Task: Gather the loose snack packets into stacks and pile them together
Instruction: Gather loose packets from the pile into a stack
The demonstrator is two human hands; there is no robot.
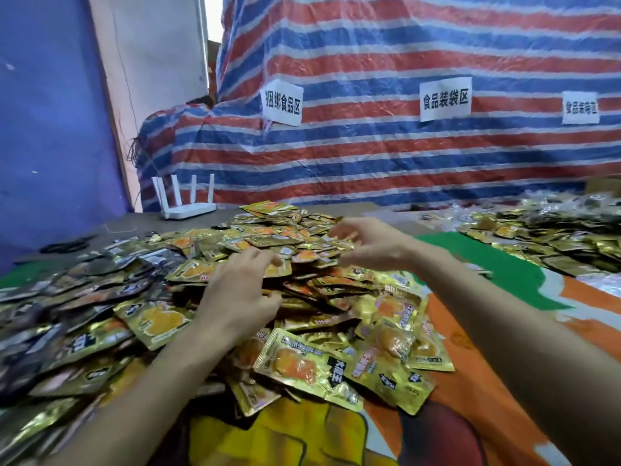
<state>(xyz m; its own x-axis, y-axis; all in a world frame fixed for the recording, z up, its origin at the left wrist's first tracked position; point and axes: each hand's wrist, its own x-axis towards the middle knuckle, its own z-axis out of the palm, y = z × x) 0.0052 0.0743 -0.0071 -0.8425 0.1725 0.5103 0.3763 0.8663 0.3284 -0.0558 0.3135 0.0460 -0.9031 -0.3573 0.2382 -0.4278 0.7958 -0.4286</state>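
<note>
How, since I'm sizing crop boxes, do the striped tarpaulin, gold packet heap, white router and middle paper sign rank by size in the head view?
1. striped tarpaulin
2. gold packet heap
3. white router and middle paper sign: look alike, sign farther off, so unranked.

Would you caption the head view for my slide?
Left hand and right hand reach into a heap of gold snack packets.

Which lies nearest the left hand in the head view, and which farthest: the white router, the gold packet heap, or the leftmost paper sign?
1. gold packet heap, directly under the left hand.
2. white router, back left on the table.
3. leftmost paper sign, up on the striped tarp behind.
</note>
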